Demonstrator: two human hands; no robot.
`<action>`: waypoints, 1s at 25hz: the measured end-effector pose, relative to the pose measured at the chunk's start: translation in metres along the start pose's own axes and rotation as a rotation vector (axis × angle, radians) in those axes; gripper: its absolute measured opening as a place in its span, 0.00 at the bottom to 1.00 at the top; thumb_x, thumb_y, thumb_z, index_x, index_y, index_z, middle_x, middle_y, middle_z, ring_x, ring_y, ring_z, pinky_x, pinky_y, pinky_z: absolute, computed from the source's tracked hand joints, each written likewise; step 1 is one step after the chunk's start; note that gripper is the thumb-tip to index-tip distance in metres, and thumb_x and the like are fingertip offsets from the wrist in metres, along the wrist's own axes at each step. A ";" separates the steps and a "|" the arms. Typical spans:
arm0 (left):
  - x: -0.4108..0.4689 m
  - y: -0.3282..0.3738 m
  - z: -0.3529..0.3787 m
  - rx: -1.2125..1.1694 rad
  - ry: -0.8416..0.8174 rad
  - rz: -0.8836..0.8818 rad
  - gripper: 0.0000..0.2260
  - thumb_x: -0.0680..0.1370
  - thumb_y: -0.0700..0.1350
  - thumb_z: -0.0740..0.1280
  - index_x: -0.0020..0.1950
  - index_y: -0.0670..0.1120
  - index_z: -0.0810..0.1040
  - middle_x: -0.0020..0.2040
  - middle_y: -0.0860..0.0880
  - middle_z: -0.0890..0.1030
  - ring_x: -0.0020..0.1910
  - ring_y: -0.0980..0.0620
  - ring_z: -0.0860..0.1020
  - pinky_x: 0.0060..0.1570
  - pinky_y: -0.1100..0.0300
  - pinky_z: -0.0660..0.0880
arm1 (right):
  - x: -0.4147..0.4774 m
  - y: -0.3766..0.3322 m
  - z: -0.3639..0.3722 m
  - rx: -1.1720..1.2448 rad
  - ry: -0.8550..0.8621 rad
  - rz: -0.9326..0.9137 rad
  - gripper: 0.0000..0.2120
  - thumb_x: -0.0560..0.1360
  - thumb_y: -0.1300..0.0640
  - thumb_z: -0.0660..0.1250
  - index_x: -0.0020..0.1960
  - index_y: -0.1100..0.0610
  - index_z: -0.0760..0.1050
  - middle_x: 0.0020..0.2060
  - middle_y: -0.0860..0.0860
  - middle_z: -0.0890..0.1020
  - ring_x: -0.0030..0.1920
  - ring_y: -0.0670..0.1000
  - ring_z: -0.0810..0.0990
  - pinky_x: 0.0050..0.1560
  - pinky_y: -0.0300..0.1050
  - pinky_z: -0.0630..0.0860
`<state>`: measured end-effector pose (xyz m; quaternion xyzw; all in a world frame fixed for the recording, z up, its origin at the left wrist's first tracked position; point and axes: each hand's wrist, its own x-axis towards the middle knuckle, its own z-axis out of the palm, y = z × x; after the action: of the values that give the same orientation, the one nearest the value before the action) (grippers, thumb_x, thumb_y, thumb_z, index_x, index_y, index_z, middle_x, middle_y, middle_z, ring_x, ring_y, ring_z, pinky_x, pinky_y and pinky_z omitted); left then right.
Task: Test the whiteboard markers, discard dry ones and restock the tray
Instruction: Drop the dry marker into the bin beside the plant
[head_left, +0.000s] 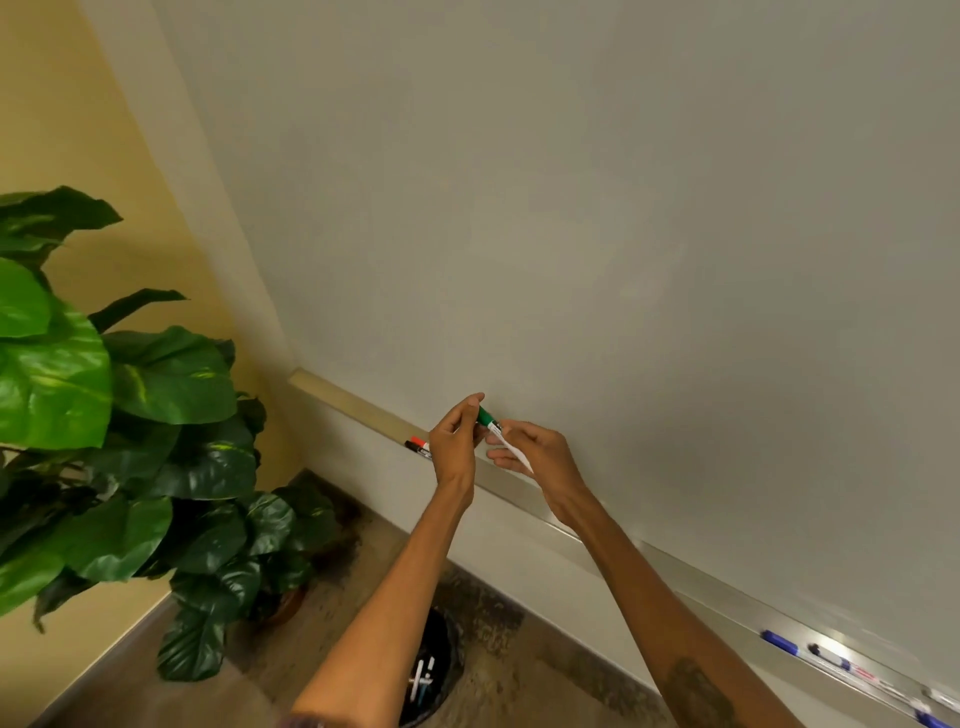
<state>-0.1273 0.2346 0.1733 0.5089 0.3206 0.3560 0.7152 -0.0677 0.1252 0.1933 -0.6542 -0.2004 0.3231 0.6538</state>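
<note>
Green-capped, white-barrelled marker (488, 418), pinched at the cap end by the left hand (456, 447) and gripped along the barrel by the right hand (540, 452), is held just above the tray (358, 408) at the whiteboard (571, 234). A red marker (421, 443) and a black marker (415, 449) are laid on the tray beside the left hand.

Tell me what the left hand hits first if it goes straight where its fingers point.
Probably the whiteboard, just above the tray; the left hand, pinching the green marker, looks close, depth unclear.
</note>
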 end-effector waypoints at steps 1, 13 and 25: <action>0.001 -0.006 -0.013 0.025 0.014 -0.024 0.10 0.82 0.43 0.65 0.58 0.46 0.84 0.54 0.46 0.84 0.47 0.50 0.80 0.54 0.55 0.81 | 0.004 0.010 0.008 -0.044 -0.034 0.029 0.13 0.80 0.55 0.66 0.60 0.60 0.81 0.49 0.55 0.86 0.48 0.55 0.86 0.55 0.51 0.82; 0.006 -0.085 -0.163 0.155 0.147 -0.339 0.09 0.81 0.45 0.66 0.58 0.47 0.83 0.52 0.46 0.85 0.50 0.47 0.82 0.57 0.50 0.80 | 0.017 0.130 0.099 -0.215 -0.279 0.382 0.08 0.78 0.65 0.66 0.56 0.64 0.80 0.48 0.61 0.85 0.46 0.57 0.86 0.46 0.44 0.83; -0.017 -0.154 -0.277 0.279 0.309 -0.655 0.11 0.82 0.43 0.64 0.62 0.41 0.80 0.57 0.46 0.83 0.49 0.51 0.80 0.41 0.63 0.76 | 0.003 0.301 0.133 -0.492 -0.273 0.751 0.07 0.72 0.70 0.69 0.36 0.66 0.79 0.31 0.63 0.79 0.28 0.57 0.77 0.38 0.52 0.77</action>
<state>-0.3355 0.3240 -0.0491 0.4123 0.6155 0.1345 0.6581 -0.2051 0.2043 -0.0948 -0.7687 -0.1045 0.5631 0.2847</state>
